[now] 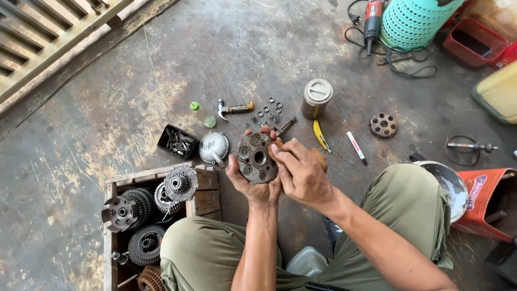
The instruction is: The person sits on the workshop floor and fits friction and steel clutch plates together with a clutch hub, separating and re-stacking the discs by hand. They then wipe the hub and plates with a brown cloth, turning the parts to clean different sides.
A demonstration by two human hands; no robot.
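At nine o'clock a wooden crate [202, 200] held toothed discs [141, 205]; a small black tray [177, 142] of bolts lay beside a grey domed cover [213, 147]; at centre the left hand [257, 186] cupped a round holed metal hub [257, 158], fingers closed around its rim; the right hand [302, 173] pressed a brown pad [320, 159] on its edge; at one o'clock stood a lidded can [316, 98]; a second holed disc [383, 125] lay at two o'clock.
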